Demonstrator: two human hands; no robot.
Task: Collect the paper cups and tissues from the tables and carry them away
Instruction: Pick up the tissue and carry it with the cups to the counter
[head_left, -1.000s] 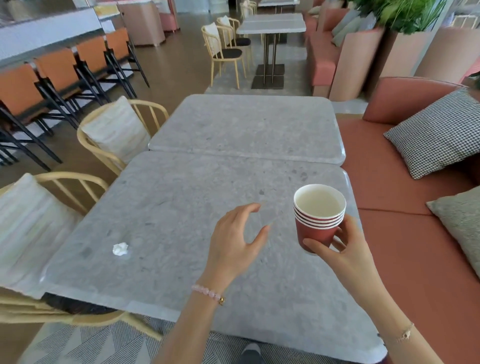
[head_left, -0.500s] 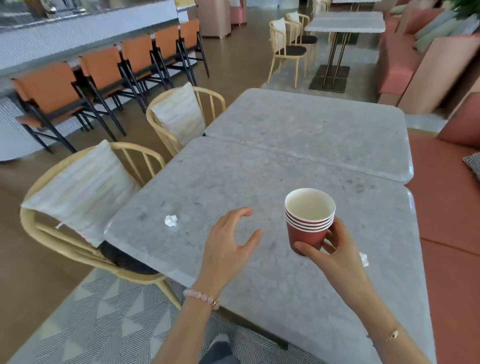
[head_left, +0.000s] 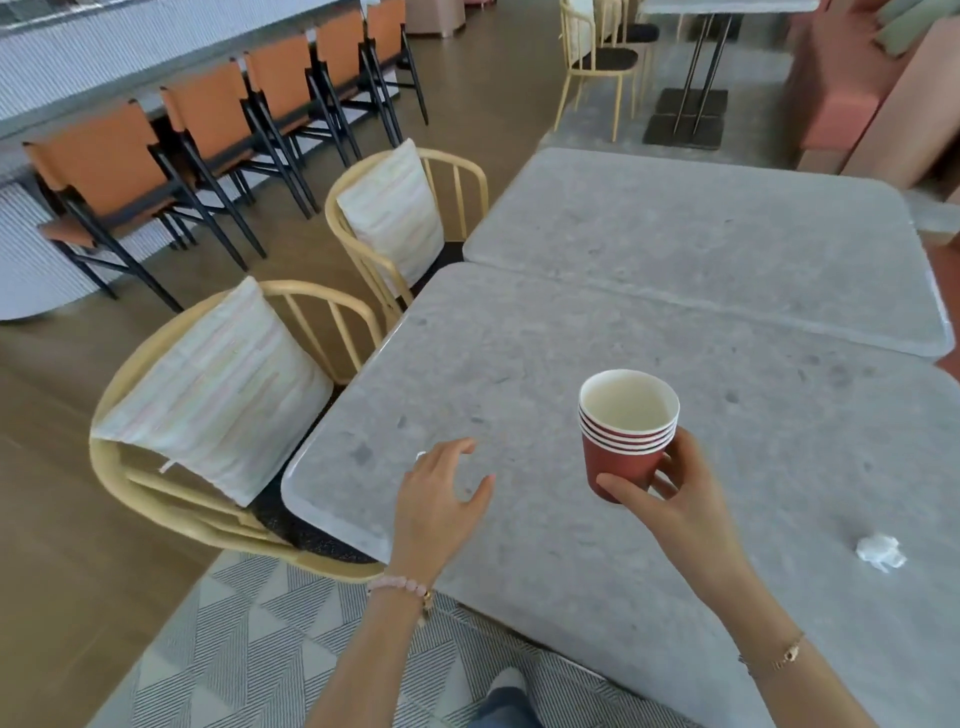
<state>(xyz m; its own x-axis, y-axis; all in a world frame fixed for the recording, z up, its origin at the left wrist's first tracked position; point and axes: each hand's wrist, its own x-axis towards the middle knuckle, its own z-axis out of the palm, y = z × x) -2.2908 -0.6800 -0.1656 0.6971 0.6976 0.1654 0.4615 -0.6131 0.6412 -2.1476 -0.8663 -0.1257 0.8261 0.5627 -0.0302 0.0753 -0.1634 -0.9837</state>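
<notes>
My right hand (head_left: 670, 499) holds a stack of several red paper cups (head_left: 626, 434) upright above the near grey table (head_left: 519, 364); the top cup looks empty. My left hand (head_left: 441, 493) hovers over the table's left corner with fingers spread and loosely bent, holding nothing. A small white tissue (head_left: 420, 456) peeks out just behind its fingers, mostly hidden. A second crumpled white tissue (head_left: 879, 552) lies on the table to the right of my right forearm.
Two yellow wooden chairs (head_left: 363, 249) with striped cushions (head_left: 218, 384) stand along the table's left side. A second grey table (head_left: 727, 234) butts against the far edge. Orange bar chairs (head_left: 208, 130) line a counter at the far left. A patterned rug (head_left: 234, 649) lies below.
The view has swung left and closer. My left hand has moved over the tissue near the table's left corner, now nearly covering it. The cup stack stays in my right hand.
</notes>
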